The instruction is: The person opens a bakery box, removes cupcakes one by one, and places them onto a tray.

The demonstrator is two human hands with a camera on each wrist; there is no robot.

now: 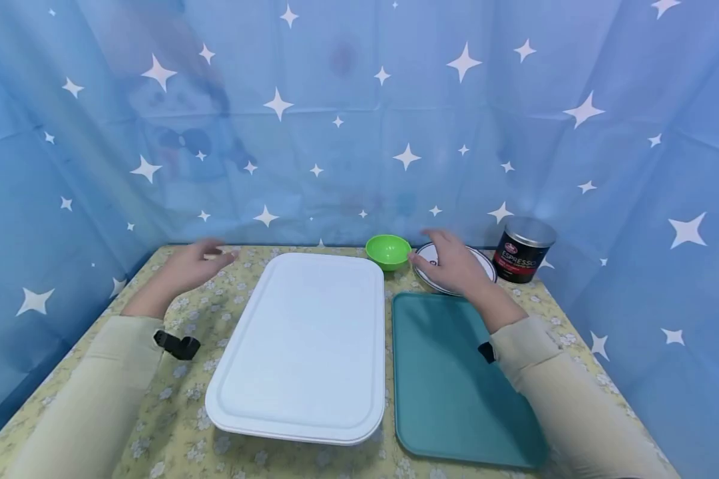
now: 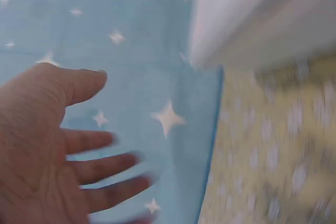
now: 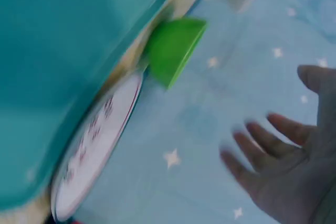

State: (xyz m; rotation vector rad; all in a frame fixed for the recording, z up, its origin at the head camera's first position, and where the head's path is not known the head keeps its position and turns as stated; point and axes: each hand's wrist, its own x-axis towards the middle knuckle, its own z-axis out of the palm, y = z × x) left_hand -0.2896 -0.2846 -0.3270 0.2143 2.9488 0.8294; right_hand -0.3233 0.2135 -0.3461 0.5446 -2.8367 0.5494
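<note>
My left hand (image 1: pixel 193 267) hovers to the left of a white lidded box (image 1: pixel 311 346), its fingers spread and holding nothing. In the left wrist view that same hand (image 2: pixel 68 145) shows its palm, apart from the box's pale side (image 2: pixel 241 19). Over a round white plate (image 1: pixel 482 263) with a dark rim, my right hand (image 1: pixel 452 263) hangs with nothing in it. A green bowl (image 1: pixel 388 251) stands just left of its thumb. The right wrist view shows the right hand (image 3: pixel 278 166) with loosely extended fingers, clear of the bowl (image 3: pixel 170 51) and plate (image 3: pixel 100 145).
A teal tray (image 1: pixel 455 386) lies right of the box, partly under the right forearm. At the back right stands a black espresso can (image 1: pixel 522 256). The flowered tablecloth (image 1: pixel 186 392) meets a blue star-patterned curtain (image 1: pixel 335 153) behind.
</note>
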